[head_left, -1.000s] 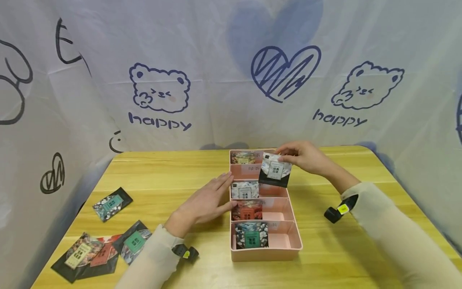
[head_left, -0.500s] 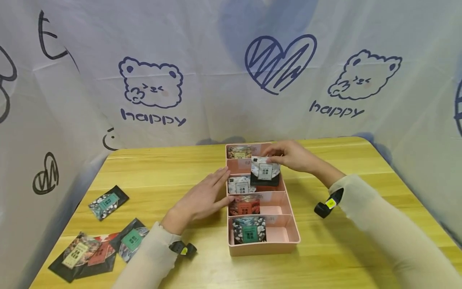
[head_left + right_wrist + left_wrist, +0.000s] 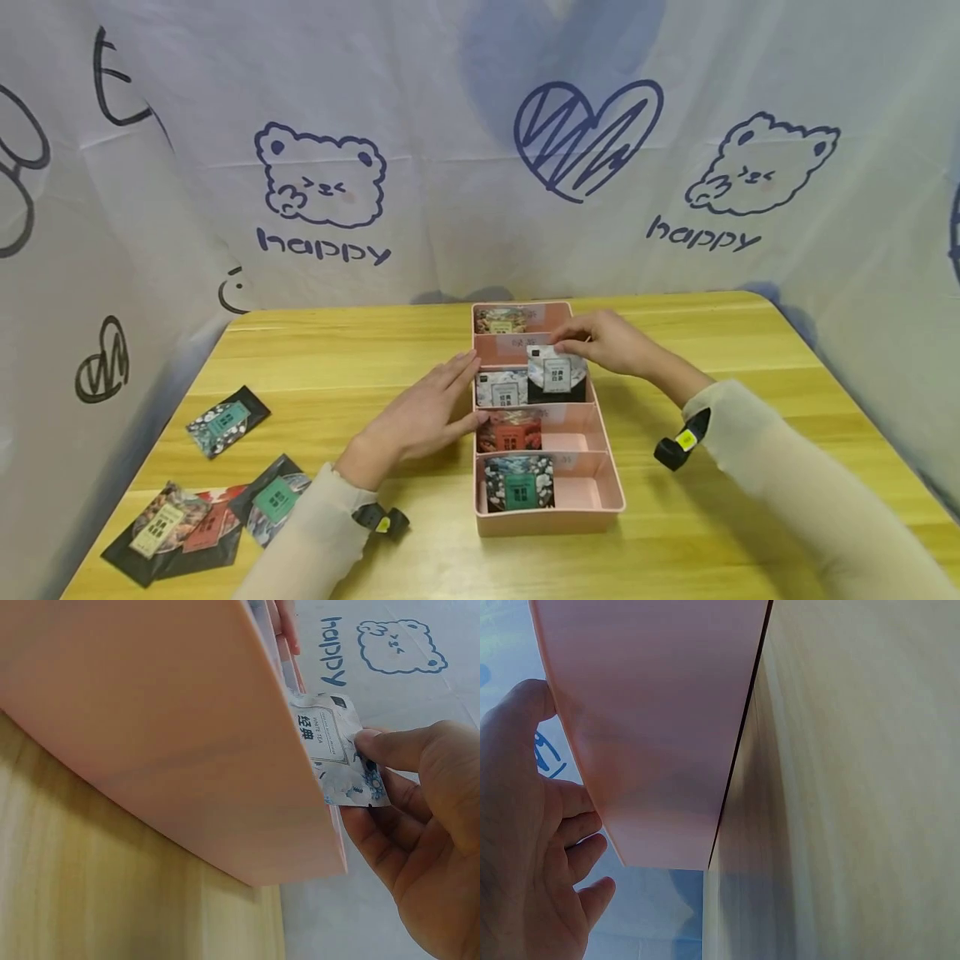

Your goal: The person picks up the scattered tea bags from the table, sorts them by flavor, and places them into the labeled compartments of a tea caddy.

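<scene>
A white and black tea sachet (image 3: 557, 377) is pinched by its upper edge between thumb and fingers of my right hand (image 3: 611, 343). Its lower part sits inside the middle compartment of a pink divided box (image 3: 551, 522), right of another white sachet (image 3: 502, 388). The right wrist view shows the held sachet (image 3: 334, 750) reading "white tea", partly behind the box wall. My left hand (image 3: 412, 417) rests with extended fingers against the box's left rim; in the left wrist view, fingertips of this hand (image 3: 540, 817) touch the rim.
In other compartments stand a yellow-labelled sachet (image 3: 501, 321), a red sachet (image 3: 510, 432) and a green-labelled floral sachet (image 3: 520, 483). Several sachets lie at the table's left: one alone (image 3: 228, 422), others overlapping near a green-labelled one (image 3: 273, 498). A printed curtain (image 3: 450, 167) hangs behind the table.
My right hand has brought the white sachet left and down, from above the box into the middle compartment. The left hand stays at the rim. The head view has shifted slightly.
</scene>
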Demonstrator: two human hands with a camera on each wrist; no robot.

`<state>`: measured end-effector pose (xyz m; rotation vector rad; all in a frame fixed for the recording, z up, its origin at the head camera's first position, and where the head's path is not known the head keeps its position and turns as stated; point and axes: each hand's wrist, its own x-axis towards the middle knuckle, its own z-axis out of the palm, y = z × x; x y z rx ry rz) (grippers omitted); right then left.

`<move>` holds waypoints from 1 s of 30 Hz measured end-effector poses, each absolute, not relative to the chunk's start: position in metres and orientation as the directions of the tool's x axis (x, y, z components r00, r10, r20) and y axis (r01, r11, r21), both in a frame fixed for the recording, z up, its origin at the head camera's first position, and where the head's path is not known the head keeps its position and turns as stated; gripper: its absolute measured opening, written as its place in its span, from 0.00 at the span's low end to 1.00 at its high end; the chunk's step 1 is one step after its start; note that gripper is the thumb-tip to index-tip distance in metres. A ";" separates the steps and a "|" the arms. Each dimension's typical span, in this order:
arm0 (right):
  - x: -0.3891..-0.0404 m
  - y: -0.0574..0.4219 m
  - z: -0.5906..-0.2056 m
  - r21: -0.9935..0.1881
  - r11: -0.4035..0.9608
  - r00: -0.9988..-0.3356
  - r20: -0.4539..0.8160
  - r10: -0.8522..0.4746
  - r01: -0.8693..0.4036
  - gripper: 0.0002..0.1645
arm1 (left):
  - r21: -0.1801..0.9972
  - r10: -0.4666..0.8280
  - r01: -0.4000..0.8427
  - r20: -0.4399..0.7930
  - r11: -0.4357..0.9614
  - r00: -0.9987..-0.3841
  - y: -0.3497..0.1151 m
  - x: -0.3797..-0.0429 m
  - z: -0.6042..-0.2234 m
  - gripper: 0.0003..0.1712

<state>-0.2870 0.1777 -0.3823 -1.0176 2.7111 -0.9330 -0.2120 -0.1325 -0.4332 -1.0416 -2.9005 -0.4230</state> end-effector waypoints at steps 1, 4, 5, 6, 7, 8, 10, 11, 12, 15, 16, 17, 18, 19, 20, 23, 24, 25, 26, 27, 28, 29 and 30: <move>-0.286 0.178 -0.383 -0.579 0.589 -0.773 0.119 -0.623 -0.564 0.10 | 0.243 0.621 0.630 0.121 0.738 -0.775 -0.132 -0.212 -0.433 0.51; -0.284 0.178 -0.384 -0.580 0.589 -0.776 0.125 -0.618 -0.562 0.10 | 0.240 0.621 0.630 0.120 0.739 -0.774 -0.132 -0.212 -0.433 0.51; -0.284 0.177 -0.385 -0.575 0.592 -0.776 0.126 -0.618 -0.565 0.09 | 0.239 0.621 0.629 0.118 0.740 -0.775 -0.132 -0.212 -0.433 0.51; -0.284 0.177 -0.386 -0.569 0.595 -0.776 0.130 -0.617 -0.568 0.09 | 0.237 0.620 0.629 0.119 0.741 -0.775 -0.132 -0.212 -0.433 0.51; -0.284 0.176 -0.387 -0.561 0.597 -0.774 0.133 -0.619 -0.574 0.09 | 0.235 0.619 0.628 0.120 0.742 -0.776 -0.133 -0.212 -0.433 0.51; -0.284 0.176 -0.388 -0.550 0.599 -0.771 0.138 -0.622 -0.582 0.09 | 0.233 0.619 0.629 0.121 0.742 -0.776 -0.133 -0.212 -0.434 0.51; -0.284 0.175 -0.389 -0.526 0.605 -0.765 0.148 -0.626 -0.598 0.08 | 0.230 0.620 0.630 0.123 0.742 -0.775 -0.133 -0.212 -0.434 0.51; -0.283 0.175 -0.390 -0.515 0.609 -0.763 0.152 -0.629 -0.604 0.08 | 0.229 0.620 0.630 0.124 0.742 -0.775 -0.132 -0.212 -0.434 0.51; -0.283 0.174 -0.390 -0.505 0.610 -0.760 0.156 -0.631 -0.610 0.08 | 0.227 0.620 0.631 0.126 0.742 -0.774 -0.133 -0.212 -0.435 0.51; -0.282 0.173 -0.391 -0.474 0.615 -0.750 0.165 -0.641 -0.630 0.08 | 0.224 0.617 0.628 0.122 0.746 -0.777 -0.132 -0.212 -0.435 0.50; -0.281 0.173 -0.391 -0.463 0.616 -0.745 0.169 -0.645 -0.638 0.08 | 0.223 0.617 0.627 0.122 0.746 -0.777 -0.132 -0.212 -0.435 0.50; -0.281 0.173 -0.391 -0.453 0.617 -0.741 0.171 -0.649 -0.644 0.08 | 0.221 0.616 0.626 0.120 0.748 -0.778 -0.132 -0.212 -0.436 0.50; -0.280 0.174 -0.391 -0.446 0.616 -0.738 0.174 -0.653 -0.650 0.08 | 0.220 0.616 0.625 0.118 0.749 -0.779 -0.132 -0.212 -0.436 0.50; -0.279 0.174 -0.392 -0.437 0.617 -0.734 0.174 -0.656 -0.655 0.08 | 0.219 0.615 0.625 0.117 0.750 -0.780 -0.132 -0.212 -0.436 0.51; -0.279 0.174 -0.392 -0.429 0.618 -0.731 0.174 -0.659 -0.659 0.09 | 0.220 0.616 0.625 0.117 0.749 -0.779 -0.132 -0.212 -0.436 0.51; -0.277 0.174 -0.393 -0.398 0.620 -0.719 0.171 -0.674 -0.676 0.08 | 0.222 0.619 0.628 0.117 0.746 -0.777 -0.132 -0.212 -0.436 0.51; -0.277 0.174 -0.394 -0.384 0.620 -0.712 0.172 -0.680 -0.685 0.08 | 0.224 0.619 0.628 0.118 0.746 -0.777 -0.132 -0.212 -0.436 0.51; -0.277 0.174 -0.394 -0.368 0.620 -0.706 0.174 -0.687 -0.693 0.08 | 0.224 0.620 0.629 0.120 0.744 -0.776 -0.132 -0.212 -0.436 0.51; -0.276 0.174 -0.394 -0.355 0.619 -0.700 0.175 -0.692 -0.701 0.08 | 0.225 0.620 0.630 0.121 0.744 -0.775 -0.132 -0.212 -0.436 0.51; -0.276 0.174 -0.394 -0.342 0.618 -0.694 0.176 -0.698 -0.708 0.08 | 0.224 0.619 0.629 0.121 0.745 -0.776 -0.133 -0.212 -0.437 0.51; -0.276 0.174 -0.395 -0.329 0.618 -0.689 0.180 -0.702 -0.714 0.08 | 0.225 0.618 0.628 0.124 0.745 -0.776 -0.133 -0.212 -0.437 0.51; -0.275 0.174 -0.394 -0.321 0.616 -0.685 0.183 -0.705 -0.719 0.08 | 0.225 0.617 0.627 0.124 0.745 -0.777 -0.133 -0.212 -0.437 0.51; -0.275 0.174 -0.394 -0.314 0.616 -0.683 0.185 -0.706 -0.722 0.08 | 0.226 0.616 0.626 0.124 0.746 -0.778 -0.133 -0.212 -0.437 0.51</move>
